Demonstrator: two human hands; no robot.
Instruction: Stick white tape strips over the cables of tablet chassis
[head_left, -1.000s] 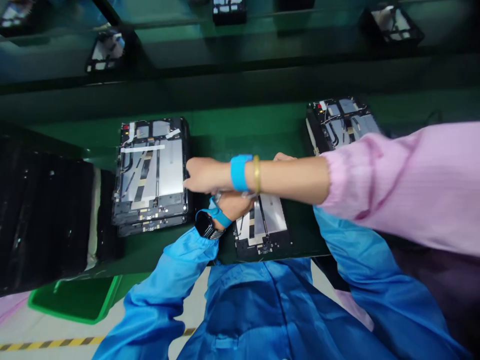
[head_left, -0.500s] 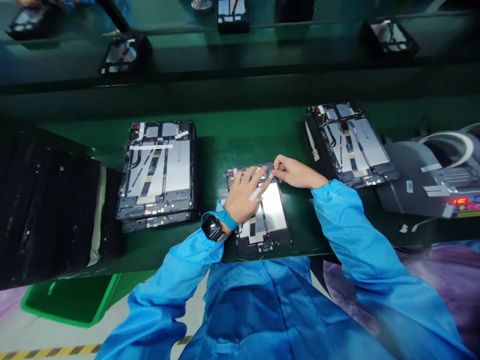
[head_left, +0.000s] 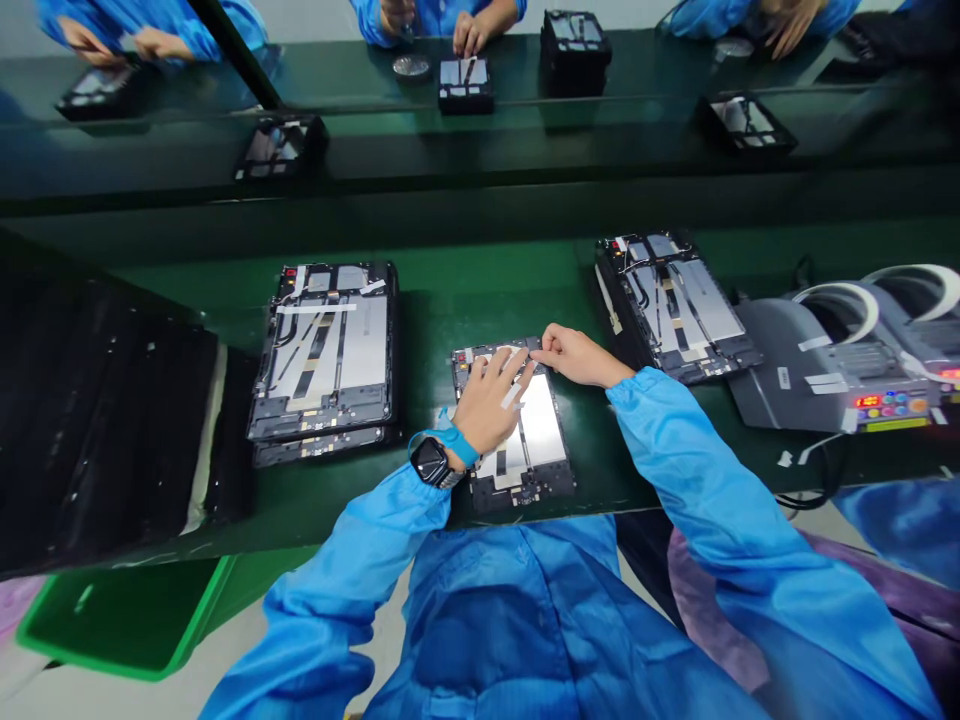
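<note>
Left hand spread open, palm down on open tablet. Right hand curled, fingertips at tablet's top edge; grip unclear. Tablet flat on green desk, silver panels exposed, under both hands, between tablet stack and another tablet.

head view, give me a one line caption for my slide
Left hand and right hand on an opened tablet at a green workbench

3 nearby tablet piles, 2 tape dispensers
</note>
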